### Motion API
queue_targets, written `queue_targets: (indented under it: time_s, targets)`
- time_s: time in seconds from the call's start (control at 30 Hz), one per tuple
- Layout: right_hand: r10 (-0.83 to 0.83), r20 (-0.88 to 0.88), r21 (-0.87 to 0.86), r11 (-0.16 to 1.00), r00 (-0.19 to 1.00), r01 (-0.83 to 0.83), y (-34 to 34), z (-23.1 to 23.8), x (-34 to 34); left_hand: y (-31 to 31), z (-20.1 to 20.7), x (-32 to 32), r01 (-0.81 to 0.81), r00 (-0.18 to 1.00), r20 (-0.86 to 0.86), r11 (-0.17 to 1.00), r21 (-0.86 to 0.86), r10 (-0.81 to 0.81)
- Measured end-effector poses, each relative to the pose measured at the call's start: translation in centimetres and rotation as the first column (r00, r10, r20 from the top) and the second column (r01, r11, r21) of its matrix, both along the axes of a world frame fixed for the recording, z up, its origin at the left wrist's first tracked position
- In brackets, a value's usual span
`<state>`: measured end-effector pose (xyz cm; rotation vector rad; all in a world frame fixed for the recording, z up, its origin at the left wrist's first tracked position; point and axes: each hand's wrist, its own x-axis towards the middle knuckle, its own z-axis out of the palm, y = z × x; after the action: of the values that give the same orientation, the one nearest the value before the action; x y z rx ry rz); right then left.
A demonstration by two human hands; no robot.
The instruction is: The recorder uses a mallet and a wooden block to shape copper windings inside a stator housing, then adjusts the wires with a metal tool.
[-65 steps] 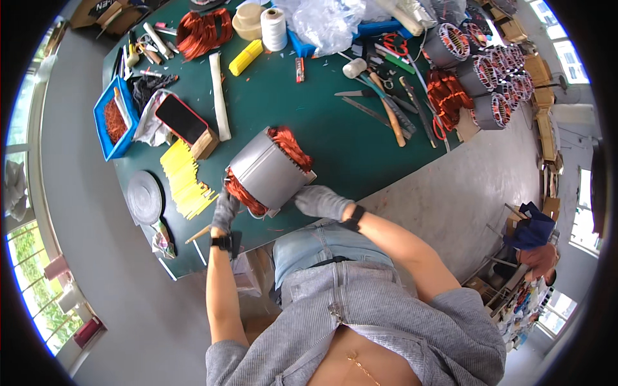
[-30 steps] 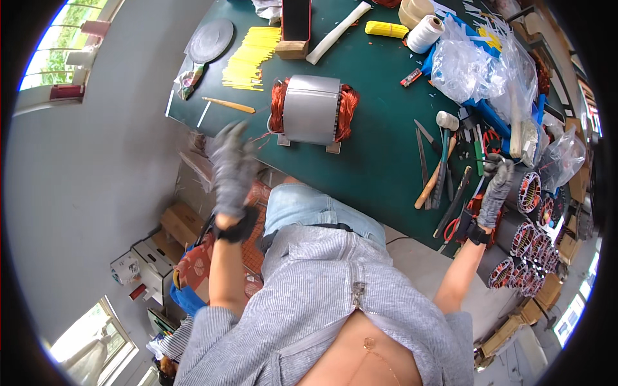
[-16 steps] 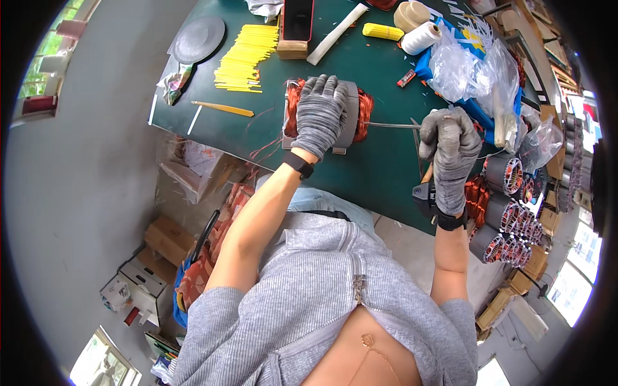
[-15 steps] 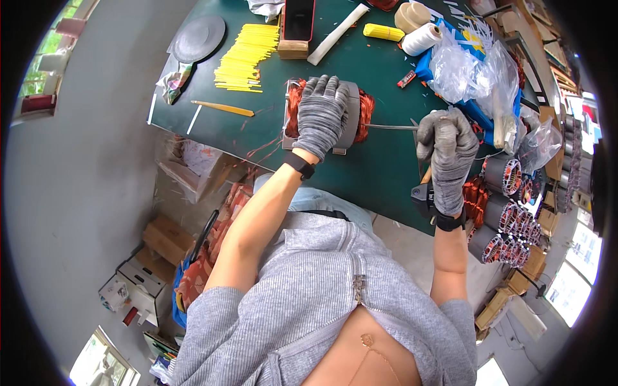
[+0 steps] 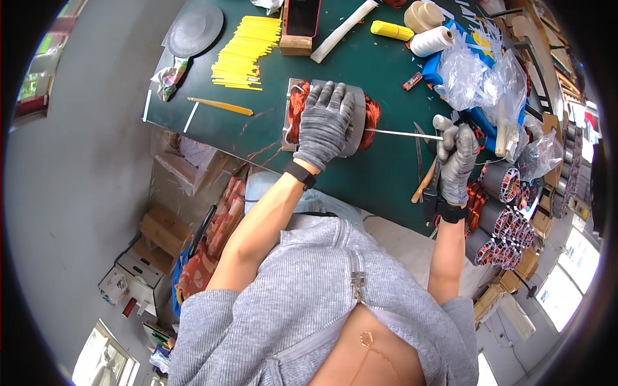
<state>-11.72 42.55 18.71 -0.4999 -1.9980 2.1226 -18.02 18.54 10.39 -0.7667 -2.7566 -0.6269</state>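
A grey motor stator [image 5: 356, 136] lies on its side on the green table, bundles of copper wire [image 5: 372, 114] bulging from both ends. My left hand [image 5: 326, 122], in a grey knit glove, bears on top of it, fingers bent over the curved body; the thumb is hidden. From the stator's right end a thin, straight, pale rod or strip [image 5: 405, 134] runs to my right hand [image 5: 458, 154]. That hand, also gloved, is closed on its outer end. Beside the right hand lie open scissors [image 5: 419, 154] and a wooden-handled tool [image 5: 423, 185], partly covered.
Yellow strips [image 5: 248, 51], a phone [image 5: 302, 18] on a wooden block and a white thread spool [image 5: 431, 41] lie at the back. Plastic bags [image 5: 476, 77] fill a blue bin at right. Several wound stators [image 5: 499, 215] are stacked lower right; a yellow knife-like tool [image 5: 222, 106] lies left.
My right hand has moved slightly right and down and turned, and more of the pale rod or strip shows. My left hand stays on the stator. The whole view has shifted slightly.
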Motion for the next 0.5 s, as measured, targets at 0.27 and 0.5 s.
queue_targets:
  time_s: [0.27,0.5]
  targets:
    - [0.041,-0.225,0.133,0.991,0.973,-0.011,-3.6,8.6,-2.0,0.7,0.1,0.2,-0.032,0.999,0.034,0.999,-0.042,0.034]
    - [0.448,-0.095,0.122,0.891,0.889,-0.437,-12.7,9.5,-5.7,3.3,-0.9,1.8,0.141,0.99,0.018,0.989,0.046,-0.142]
